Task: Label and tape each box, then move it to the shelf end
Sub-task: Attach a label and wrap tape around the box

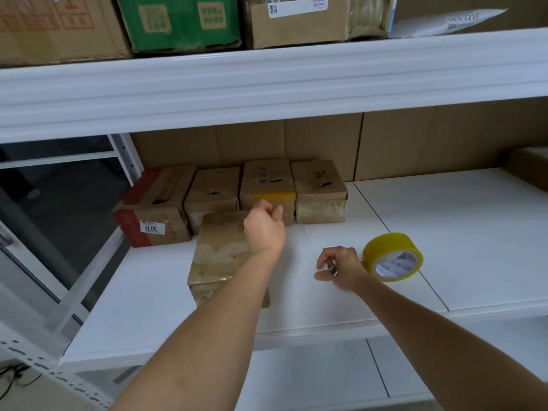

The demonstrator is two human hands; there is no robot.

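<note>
A small cardboard box with clear tape on its top lies on the white shelf in front of me. My left hand hovers over the box's far right corner with fingers curled, and it seems to pinch a faint strip of clear tape that reaches out to the right. My right hand rests on the shelf to the right of the box and pinches a small dark tool with a metal tip. A yellow tape roll stands on edge just right of that hand.
Several taped cardboard boxes stand in a row at the back left of the shelf, the leftmost with a "3011" label. Cardboard sheets line the back. The shelf above carries larger cartons. Another box edge shows at far right.
</note>
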